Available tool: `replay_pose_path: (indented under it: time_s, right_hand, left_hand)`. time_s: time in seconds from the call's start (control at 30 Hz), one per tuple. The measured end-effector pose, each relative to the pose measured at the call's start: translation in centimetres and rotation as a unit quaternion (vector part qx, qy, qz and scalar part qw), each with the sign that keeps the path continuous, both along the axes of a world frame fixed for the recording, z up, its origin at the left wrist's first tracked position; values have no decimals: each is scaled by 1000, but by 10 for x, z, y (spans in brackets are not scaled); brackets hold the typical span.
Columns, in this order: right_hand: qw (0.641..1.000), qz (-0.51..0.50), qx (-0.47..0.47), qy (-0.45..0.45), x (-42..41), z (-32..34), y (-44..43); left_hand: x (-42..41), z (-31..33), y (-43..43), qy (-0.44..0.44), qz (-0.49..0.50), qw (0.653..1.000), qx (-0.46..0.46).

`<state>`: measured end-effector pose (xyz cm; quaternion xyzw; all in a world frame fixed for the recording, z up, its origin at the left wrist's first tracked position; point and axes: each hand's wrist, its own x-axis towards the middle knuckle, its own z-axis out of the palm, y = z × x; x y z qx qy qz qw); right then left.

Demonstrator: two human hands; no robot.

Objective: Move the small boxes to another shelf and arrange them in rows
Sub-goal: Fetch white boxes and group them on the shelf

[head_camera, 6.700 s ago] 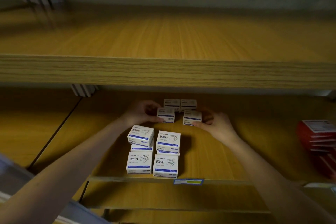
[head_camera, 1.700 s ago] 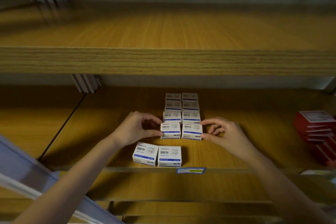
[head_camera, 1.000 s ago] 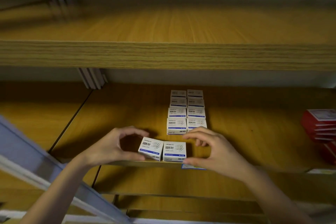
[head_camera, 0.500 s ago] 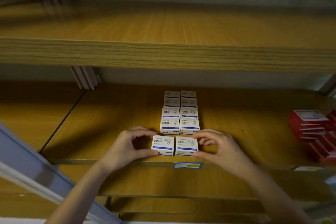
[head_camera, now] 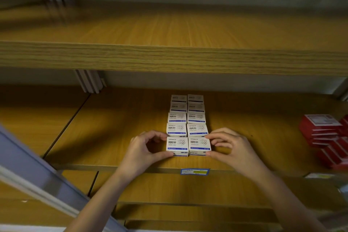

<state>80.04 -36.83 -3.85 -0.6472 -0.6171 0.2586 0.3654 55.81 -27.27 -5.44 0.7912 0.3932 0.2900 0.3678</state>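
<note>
Your left hand pinches the front left box, thumb at its near corner and forefinger at its far corner. Your right hand does the same on the front right box, thumb low, forefinger up at the back edge. Both boxes sit flat on the middle shelf, side by side and touching, close to its front edge, just behind the blue price label. They butt up against the small boxes already set down: two columns running back toward the wall, pair behind pair, white tops with blue stripes facing up. The far pairs are dim and their print is hard to read. Off to your right, a stack of red boxes sits on the same shelf, well apart. The upper shelf spans the view above.
</note>
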Motion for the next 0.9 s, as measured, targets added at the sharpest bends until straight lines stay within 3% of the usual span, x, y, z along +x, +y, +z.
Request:
replay_pose_path:
  time_s: [0.33,0.53,0.7,0.83,0.9]
  right_hand:
    - [1000,-18,3,-1,0,-2,1]
    - [999,-27,-18,22,-6,3,0]
    - [964,-97,-85,232,-23,4,0]
    - [925,-112,-93,350,-43,3,1]
    - [916,-114,-87,375,-49,8,3]
  left_hand:
    - [4,0,-2,-7,20,1000,0]
    - [3,5,-2,-34,17,998,-59]
    - [12,9,-5,-189,22,939,-286]
    - [33,16,-14,-239,12,910,-338]
    - [39,16,-16,-234,10,914,-330]
